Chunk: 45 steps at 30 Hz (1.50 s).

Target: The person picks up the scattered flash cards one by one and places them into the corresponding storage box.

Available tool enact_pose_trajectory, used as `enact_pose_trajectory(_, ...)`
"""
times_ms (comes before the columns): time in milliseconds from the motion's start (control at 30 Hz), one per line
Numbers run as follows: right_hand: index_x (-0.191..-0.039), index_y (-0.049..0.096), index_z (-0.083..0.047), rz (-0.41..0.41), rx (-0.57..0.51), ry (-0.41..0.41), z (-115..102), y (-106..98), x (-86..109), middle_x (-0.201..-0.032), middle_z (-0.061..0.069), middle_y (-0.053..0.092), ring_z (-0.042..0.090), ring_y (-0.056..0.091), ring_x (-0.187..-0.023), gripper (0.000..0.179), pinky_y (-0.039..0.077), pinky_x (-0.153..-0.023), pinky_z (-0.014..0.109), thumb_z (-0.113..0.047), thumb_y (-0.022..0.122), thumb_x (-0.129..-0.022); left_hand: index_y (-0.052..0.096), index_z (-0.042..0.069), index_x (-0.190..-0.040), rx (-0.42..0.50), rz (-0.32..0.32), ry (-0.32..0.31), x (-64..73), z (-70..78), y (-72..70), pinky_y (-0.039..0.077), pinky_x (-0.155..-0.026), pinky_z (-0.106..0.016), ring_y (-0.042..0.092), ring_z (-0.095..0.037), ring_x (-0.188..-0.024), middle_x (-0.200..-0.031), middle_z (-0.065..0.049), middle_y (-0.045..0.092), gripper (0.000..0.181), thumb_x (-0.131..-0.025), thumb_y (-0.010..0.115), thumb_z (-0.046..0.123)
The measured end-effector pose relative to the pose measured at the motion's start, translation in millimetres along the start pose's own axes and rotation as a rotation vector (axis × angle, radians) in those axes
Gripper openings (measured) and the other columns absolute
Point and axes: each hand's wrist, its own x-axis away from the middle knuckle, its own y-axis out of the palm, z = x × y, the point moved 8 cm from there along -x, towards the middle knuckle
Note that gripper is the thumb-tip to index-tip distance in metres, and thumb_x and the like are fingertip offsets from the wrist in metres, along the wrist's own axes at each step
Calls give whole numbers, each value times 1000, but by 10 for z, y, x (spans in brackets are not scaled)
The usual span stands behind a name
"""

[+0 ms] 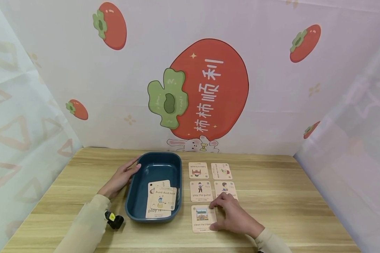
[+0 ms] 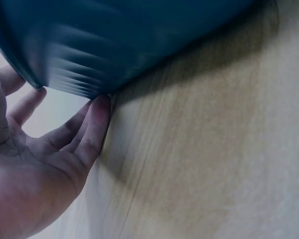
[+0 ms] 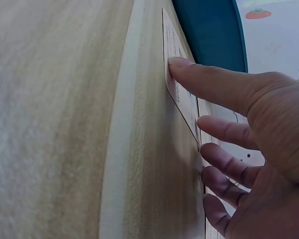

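Note:
My left hand (image 1: 120, 179) rests against the left side of a dark blue plastic bin (image 1: 128, 196), its fingertips at the rim and, in the left wrist view, low on the outer wall. Under my right hand (image 1: 231, 215) lies a picture card reading "clean the classroom" (image 1: 200, 219), flat on the table. The right thumb (image 3: 204, 79) touches the card's face near one edge, and the index fingertip is at another corner. Behind that hand is a partly covered card (image 1: 225, 188). Inside the bin, a "play ping-pong" card (image 1: 164, 199) overlaps other cards.
A "play the guitar" card (image 1: 200, 191), a "take a break" card (image 1: 198, 170) and a card with a slide picture (image 1: 221, 171) lie right of the bin. A small black object with a yellow label (image 1: 114, 220) is by the left sleeve. A printed backdrop (image 1: 265, 105) stands behind the table.

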Motion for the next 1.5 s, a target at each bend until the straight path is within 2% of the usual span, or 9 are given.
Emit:
enact_pose_trajectory(267,-111,71,-16,-9,14,8,-47,-29,-15,-107,-7,55,15,44,-100,56,38,-88,39,-43,94,-68,24,25,-163,-2,-3,-3,3,5,2,51,-101,-47,58,-36,-126,-148,-27,49,68,-105,49,49)
enact_pose_trajectory(600,-119,70,-10,-12,21,-10,-74,-44,-5,-107,-7,53,15,42,-98,73,35,-84,35,-50,94,-63,24,24,-163,1,-10,6,7,8,4,52,-99,-46,59,-36,-126,-150,-27,46,67,-106,49,48)
enact_pose_trajectory(800,-121,69,-10,-26,27,7,-41,-26,1,-108,-6,53,15,42,-98,76,36,-86,36,-45,97,-60,24,23,-163,10,-10,13,2,4,2,54,-95,-43,60,-35,-123,-147,-27,49,67,-106,50,47)
enact_pose_trajectory(1167,-117,67,-13,-20,25,8,-16,-11,-23,-106,-6,51,16,43,-99,75,37,-88,39,-44,98,-57,24,23,-163,8,-5,6,6,6,2,53,-97,-44,59,-35,-125,-147,-27,49,68,-106,50,47)
enact_pose_trajectory(1500,-111,56,-17,12,-3,-5,-42,-28,-28,-99,-5,46,16,41,-94,77,37,-85,36,-40,100,-51,24,24,-163,-2,-6,3,12,13,1,51,-100,-46,57,-36,-127,-148,-27,47,66,-106,49,47)
